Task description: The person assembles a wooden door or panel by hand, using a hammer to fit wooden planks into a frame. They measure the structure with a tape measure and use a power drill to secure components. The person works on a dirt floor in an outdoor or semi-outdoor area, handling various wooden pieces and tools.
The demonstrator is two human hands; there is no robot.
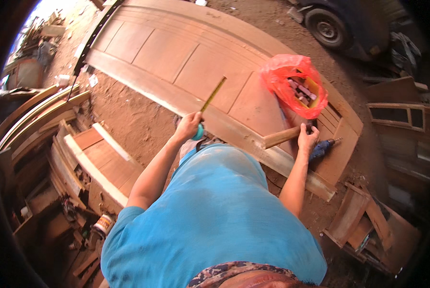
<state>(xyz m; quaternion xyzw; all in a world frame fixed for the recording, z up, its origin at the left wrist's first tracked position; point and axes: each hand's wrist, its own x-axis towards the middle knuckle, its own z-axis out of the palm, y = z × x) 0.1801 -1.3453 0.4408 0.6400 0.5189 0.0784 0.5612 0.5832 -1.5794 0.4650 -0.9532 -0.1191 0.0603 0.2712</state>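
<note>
My left hand (189, 126) is closed around a tape measure (199, 132) with a teal case. Its yellow blade (213, 94) sticks out a short way over the near edge of a large wooden door (176, 53) lying flat. In my right hand (309, 139) is a short piece of wood (281, 138), its free end pointing left above the door. Beside that hand a blue power drill (323, 149) rests on the door, its bit pointing right. Just beyond sits a red plastic bag (286, 72), open at the top, with several small pinkish pieces inside.
Wooden frames and panels (102, 163) are stacked at the left, with a white container (103, 224) near them. A vehicle wheel (326, 28) stands on the dirt ground at the far right. Wooden scraps (363, 216) lie at the lower right, and more frames (397, 116) lean at the right.
</note>
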